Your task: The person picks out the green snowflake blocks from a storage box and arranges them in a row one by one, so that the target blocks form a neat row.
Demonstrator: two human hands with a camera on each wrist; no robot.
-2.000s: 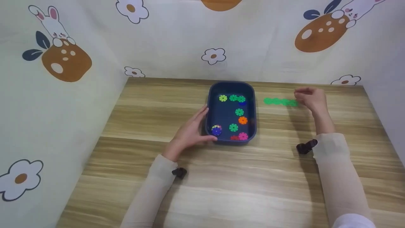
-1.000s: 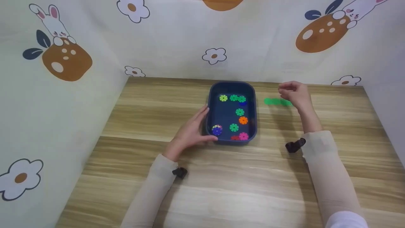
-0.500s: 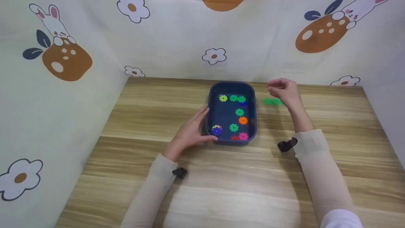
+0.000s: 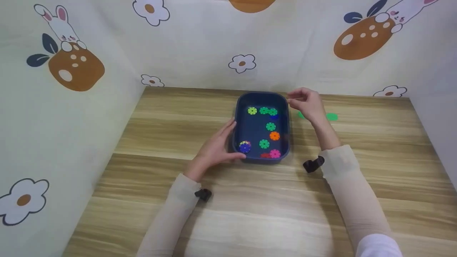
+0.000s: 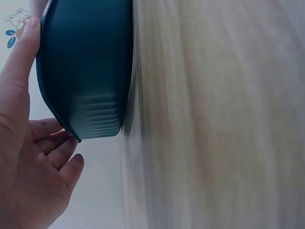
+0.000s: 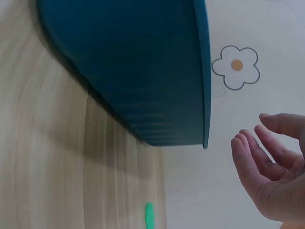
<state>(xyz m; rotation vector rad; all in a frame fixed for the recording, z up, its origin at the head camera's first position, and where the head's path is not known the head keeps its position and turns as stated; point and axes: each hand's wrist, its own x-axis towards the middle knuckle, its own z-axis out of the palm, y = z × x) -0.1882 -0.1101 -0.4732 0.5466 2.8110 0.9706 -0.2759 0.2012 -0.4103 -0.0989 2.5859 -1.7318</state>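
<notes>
A dark blue rectangular bin (image 4: 260, 159) holds several notched plastic discs. Among them are a yellow disc (image 4: 252, 110), an orange disc (image 4: 274, 135), a pink disc (image 4: 275, 153) and a green disc (image 4: 264, 144). My left hand (image 4: 210, 151) rests on the bin's near left corner, thumb along the rim and fingers extended against the side. My right hand (image 4: 310, 105) hovers by the far right rim. Its fingers are loosely bent with a gap to the thumb and nothing between them in the right wrist view. Behind it lies a row of green discs (image 4: 332, 116), partly hidden.
The bin stands on a wood-grain table (image 4: 264, 200), close to the back wall. A patterned cloth (image 4: 192, 43) with rabbits and flowers covers the walls around the table. Each wrist wears a small black camera (image 4: 313, 164).
My right hand has moved left from the right end of the green row, over the discs, to the bin's far right corner. My left hand stays on the bin.
</notes>
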